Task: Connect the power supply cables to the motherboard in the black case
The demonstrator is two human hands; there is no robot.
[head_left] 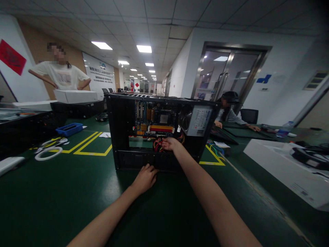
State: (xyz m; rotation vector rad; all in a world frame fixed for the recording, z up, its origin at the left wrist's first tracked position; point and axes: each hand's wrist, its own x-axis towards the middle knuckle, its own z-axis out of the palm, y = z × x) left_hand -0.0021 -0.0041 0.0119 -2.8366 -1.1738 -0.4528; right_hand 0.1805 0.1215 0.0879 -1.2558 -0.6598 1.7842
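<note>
An open black computer case [120, 130] stands upright on the green table, its motherboard [154, 118] and grey power supply [199, 120] exposed. My right hand [170, 143] reaches inside the case and is closed around a bundle of red and yellow cables [157, 144]. Resting on the table at the case's lower front edge, my left hand [146, 177] has its fingers curled against the frame with nothing visibly in it.
A blue tray [69, 129] and white rings [48, 153] lie at the left by yellow floor-style tape lines [87, 140]. A white box [288, 175] sits at the right. One person stands at the back left; another sits at the right.
</note>
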